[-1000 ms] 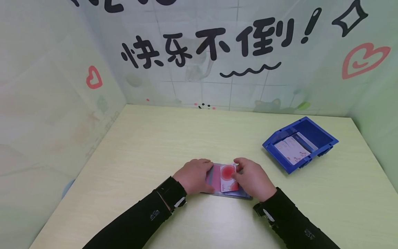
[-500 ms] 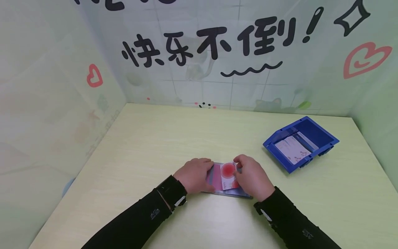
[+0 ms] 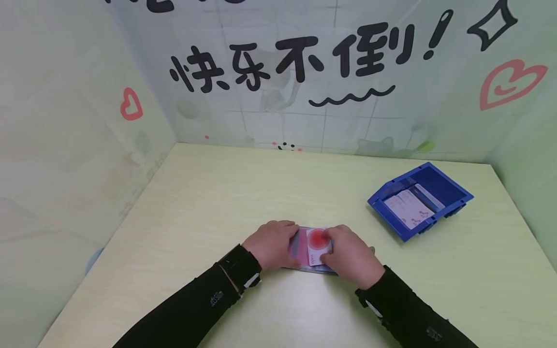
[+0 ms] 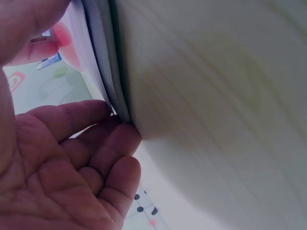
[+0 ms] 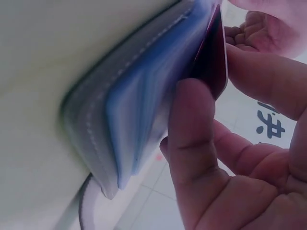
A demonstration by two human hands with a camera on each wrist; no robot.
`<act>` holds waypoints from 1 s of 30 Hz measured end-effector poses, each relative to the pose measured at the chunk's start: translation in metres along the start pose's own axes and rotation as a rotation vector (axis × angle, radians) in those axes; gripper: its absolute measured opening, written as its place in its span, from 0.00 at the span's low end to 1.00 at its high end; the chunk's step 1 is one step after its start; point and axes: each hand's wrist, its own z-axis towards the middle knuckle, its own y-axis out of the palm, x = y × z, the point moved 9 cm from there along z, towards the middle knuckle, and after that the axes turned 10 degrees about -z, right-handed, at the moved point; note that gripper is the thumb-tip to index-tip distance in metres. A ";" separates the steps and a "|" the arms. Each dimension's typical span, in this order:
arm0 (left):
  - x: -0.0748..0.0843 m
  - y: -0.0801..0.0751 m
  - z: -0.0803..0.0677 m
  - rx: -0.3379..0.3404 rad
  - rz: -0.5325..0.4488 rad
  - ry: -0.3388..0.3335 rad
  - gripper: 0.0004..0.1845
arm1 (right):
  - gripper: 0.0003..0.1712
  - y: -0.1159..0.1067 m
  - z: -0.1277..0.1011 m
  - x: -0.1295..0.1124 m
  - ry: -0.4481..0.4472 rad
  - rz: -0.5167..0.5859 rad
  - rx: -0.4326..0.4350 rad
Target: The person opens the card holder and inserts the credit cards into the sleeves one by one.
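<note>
On the table lies an opened card holder (image 3: 301,247) with a grey stitched cover (image 5: 91,115) and clear bluish sleeves (image 5: 127,120). My left hand (image 3: 271,245) grips its left end, thumb at the near edge and fingertips at the far edge. In the left wrist view, fingers (image 4: 122,141) touch the cover's edge. A white card with a red circle (image 3: 315,256) lies over the sleeves. My right hand (image 3: 352,255) pinches that card's right side between thumb and finger; its dark reddish underside (image 5: 213,67) is tilted off the sleeves in the right wrist view. The right hand hides the holder's right end.
At the back right stands a blue plastic bin (image 3: 452,186), turned at an angle, with cards (image 3: 408,209) inside. Printed fabric walls (image 3: 278,121) border the pale wooden table (image 3: 243,188) at the back and sides. A strap (image 5: 91,206) hangs off the holder's cover.
My right hand has shifted slightly left and down, and its thumb and finger now lie over the card's right side. The card has moved a little left. My left hand stays put.
</note>
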 end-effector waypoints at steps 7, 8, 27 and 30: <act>0.000 -0.001 -0.001 0.010 -0.021 0.006 0.44 | 0.26 0.001 0.002 -0.004 -0.016 -0.021 0.023; 0.000 -0.002 -0.001 0.012 -0.021 0.008 0.43 | 0.26 0.002 0.001 -0.004 -0.020 -0.027 0.027; -0.001 -0.002 -0.001 -0.002 -0.028 0.001 0.44 | 0.20 0.006 -0.010 -0.020 -0.091 -0.122 0.062; -0.002 -0.002 -0.001 -0.008 -0.039 -0.005 0.45 | 0.19 0.006 -0.010 -0.023 -0.116 -0.129 0.096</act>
